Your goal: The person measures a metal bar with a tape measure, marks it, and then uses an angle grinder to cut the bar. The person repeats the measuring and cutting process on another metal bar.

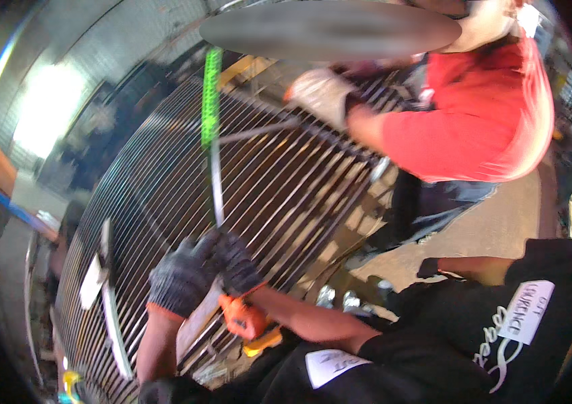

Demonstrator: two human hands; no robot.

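Note:
My left hand [181, 277], in a dark grey knit glove with an orange cuff, is closed close beside my right hand [233, 264], gloved alike. Between their fingertips sits the near end of a long thin strip [216, 182], silver-white nearby and bright green with dark marks farther off. It stretches away from me above a rack of parallel dark metal bars [279, 222]. Blur hides the exact finger grip. An orange tool-like object [242, 318] lies under my right wrist, a yellow piece [262, 342] next to it.
Across the rack a person in a red shirt [461, 114] reaches over the bars with a pale-gloved hand [323, 97]. Another person in a black shirt [501, 323] is close on my right. A pale angled metal piece [114, 323] rests on the bars at left.

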